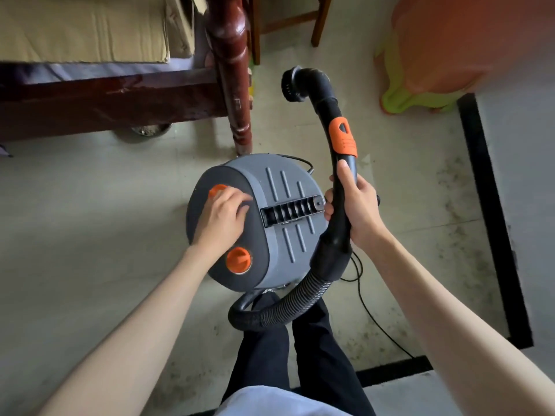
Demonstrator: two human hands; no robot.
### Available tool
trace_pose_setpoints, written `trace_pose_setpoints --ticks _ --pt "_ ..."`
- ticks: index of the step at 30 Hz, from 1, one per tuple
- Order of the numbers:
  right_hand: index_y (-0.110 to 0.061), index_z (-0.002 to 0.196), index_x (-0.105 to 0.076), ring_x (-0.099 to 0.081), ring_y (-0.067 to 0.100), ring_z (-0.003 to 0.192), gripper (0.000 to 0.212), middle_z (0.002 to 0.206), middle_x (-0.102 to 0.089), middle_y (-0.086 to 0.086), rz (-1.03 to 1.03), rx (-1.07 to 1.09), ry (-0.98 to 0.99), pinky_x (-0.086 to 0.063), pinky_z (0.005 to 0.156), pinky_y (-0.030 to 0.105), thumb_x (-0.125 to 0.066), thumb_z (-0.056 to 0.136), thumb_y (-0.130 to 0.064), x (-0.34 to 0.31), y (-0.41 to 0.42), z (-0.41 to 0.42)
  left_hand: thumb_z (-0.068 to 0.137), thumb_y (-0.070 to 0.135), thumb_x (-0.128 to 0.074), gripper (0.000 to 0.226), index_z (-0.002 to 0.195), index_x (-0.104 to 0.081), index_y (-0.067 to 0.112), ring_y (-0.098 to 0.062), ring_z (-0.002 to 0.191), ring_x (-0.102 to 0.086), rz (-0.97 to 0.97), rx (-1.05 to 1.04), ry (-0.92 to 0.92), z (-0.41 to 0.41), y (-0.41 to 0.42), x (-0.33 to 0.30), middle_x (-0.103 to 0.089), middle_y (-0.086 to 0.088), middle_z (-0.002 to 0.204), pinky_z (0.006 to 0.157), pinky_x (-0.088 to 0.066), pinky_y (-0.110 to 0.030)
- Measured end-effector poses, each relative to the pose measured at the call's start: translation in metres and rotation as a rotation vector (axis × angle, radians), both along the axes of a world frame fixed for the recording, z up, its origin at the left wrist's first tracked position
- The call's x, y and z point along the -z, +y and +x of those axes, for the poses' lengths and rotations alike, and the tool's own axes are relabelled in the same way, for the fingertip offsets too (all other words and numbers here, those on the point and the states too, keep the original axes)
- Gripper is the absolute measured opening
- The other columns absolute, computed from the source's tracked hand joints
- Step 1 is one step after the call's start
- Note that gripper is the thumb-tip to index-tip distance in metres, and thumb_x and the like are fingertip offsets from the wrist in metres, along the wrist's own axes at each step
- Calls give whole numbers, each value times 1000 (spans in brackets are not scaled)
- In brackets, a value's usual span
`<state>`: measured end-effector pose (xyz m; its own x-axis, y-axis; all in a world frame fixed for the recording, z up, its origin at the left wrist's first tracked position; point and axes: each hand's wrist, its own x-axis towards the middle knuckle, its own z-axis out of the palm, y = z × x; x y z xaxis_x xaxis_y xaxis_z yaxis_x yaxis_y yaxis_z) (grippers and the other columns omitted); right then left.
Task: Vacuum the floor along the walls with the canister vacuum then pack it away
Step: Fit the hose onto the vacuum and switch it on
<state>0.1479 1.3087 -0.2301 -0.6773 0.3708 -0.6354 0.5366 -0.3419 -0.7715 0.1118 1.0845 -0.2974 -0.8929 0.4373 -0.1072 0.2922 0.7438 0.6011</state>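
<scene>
A grey round canister vacuum (282,235) stands on the pale tiled floor right in front of my legs. Its dark top panel carries two orange buttons, one at the far side (216,190) and one nearer me (238,261). My left hand (222,217) rests on that panel, fingers lying across it beside the far button. My right hand (356,208) grips the black curved hose handle (342,211), which has an orange slider (343,139) and ends in a round brush nozzle (292,84). The ribbed hose (288,307) loops below the canister.
A dark red wooden bed frame (114,91) and its post (237,85) stand close behind the vacuum. An orange and green plastic stool (435,61) sits at the upper right. A black power cord (378,322) trails right. A black floor strip (492,223) borders grimy tiles.
</scene>
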Motion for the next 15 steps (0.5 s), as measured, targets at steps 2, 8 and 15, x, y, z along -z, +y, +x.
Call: trace_pose_setpoints --ticks 2,8,15 --pt "-11 89 -45 -42 17 40 32 50 -48 0 40 26 27 -38 41 24 -57 96 -41 -15 15 7 90 6 -59 16 103 -68 5 -25 98 -59 120 27 -174 17 26 -16 -65 -9 104 87 -43 -30" --pt "-11 88 -47 -42 17 38 28 53 -47 5 136 135 81 -39 39 24 -56 97 -35 -67 71 35 98 30 -48 27 116 -63 17 -6 102 -58 279 227 -866 60 120 -70 -64 3 119 91 -46 -23" --pt "-10 89 -47 -45 16 38 28 52 -51 1 291 236 141 -40 40 23 -59 96 -34 -124 161 95 90 18 -63 34 123 -56 10 -21 107 -60 179 604 -933 114 237 -129 -63 -6 115 99 -45 -36"
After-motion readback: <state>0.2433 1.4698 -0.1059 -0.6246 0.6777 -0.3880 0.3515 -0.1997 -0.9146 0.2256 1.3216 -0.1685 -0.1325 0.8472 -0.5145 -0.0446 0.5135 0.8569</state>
